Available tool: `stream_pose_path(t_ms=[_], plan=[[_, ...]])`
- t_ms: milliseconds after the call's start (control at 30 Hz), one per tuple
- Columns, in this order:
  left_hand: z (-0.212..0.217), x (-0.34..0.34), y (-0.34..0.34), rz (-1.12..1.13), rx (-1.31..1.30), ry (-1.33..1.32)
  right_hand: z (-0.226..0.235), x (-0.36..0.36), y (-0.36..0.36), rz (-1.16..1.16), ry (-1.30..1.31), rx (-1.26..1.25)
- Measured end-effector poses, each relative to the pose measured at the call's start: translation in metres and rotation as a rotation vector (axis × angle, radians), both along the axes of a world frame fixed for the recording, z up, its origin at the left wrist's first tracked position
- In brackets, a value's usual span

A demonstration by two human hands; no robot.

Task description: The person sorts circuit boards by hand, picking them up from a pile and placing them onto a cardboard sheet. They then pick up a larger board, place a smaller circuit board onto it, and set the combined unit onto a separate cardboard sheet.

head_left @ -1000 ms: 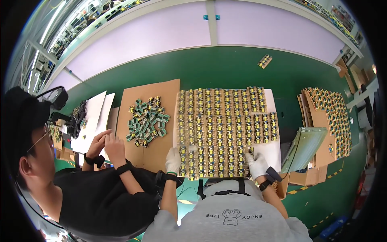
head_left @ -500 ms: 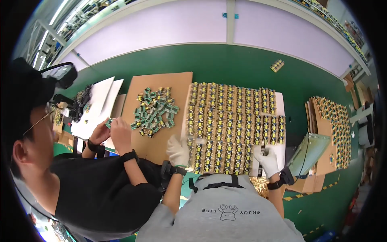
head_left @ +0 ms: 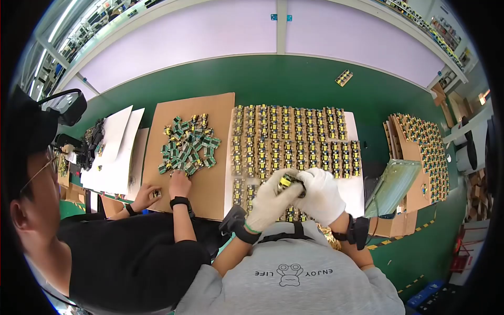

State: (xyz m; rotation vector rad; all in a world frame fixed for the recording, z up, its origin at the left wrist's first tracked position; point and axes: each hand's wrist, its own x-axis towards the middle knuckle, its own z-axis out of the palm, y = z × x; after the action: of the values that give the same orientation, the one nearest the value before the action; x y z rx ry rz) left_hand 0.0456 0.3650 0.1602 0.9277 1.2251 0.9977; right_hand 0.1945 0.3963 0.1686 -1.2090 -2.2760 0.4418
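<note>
In front of my chest my two white-gloved hands meet over the near rows of boards. A small circuit board [head_left: 286, 181] with a yellow block on it shows between them. My left hand [head_left: 269, 202] has its fingers closed round this board. My right hand [head_left: 324, 197] presses against the board's right side, its fingertips partly hidden. Beneath and beyond the hands, rows of similar circuit boards [head_left: 286, 123] with yellow and dark parts lie on a pale sheet [head_left: 356, 190].
Left of the rows, a brown cardboard sheet [head_left: 218, 126] bears a pile of green circuit boards [head_left: 186, 149]. Beside me a person in black has hands [head_left: 179, 185] near that pile. At the right are a greenish stack of trays [head_left: 394, 185] and more board-covered cardboard [head_left: 424, 152].
My hands have come together from either side of the rows and lifted over them, with a circuit board now between them. The person's right hand has reached the pile's near edge.
</note>
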Motion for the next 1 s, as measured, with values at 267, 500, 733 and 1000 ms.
stream_pose_path(t_ms=[267,500,733,1000], plan=[[-0.029,-0.036,-0.018,0.547,-0.096,-0.646,-0.055,-0.030,0.040,-0.260,0.556,-0.762],[-0.057,-0.079,-0.052,0.939,0.018,-0.642,-0.060,-0.136,0.033,-0.063,0.143,-0.785],[-0.130,-0.131,-0.070,1.208,-0.059,-1.089,-0.117,-0.216,0.050,-0.019,0.749,-1.669],[-0.138,-0.140,-0.057,1.366,0.001,-0.887,-0.209,-0.259,0.066,0.281,0.198,-1.110]])
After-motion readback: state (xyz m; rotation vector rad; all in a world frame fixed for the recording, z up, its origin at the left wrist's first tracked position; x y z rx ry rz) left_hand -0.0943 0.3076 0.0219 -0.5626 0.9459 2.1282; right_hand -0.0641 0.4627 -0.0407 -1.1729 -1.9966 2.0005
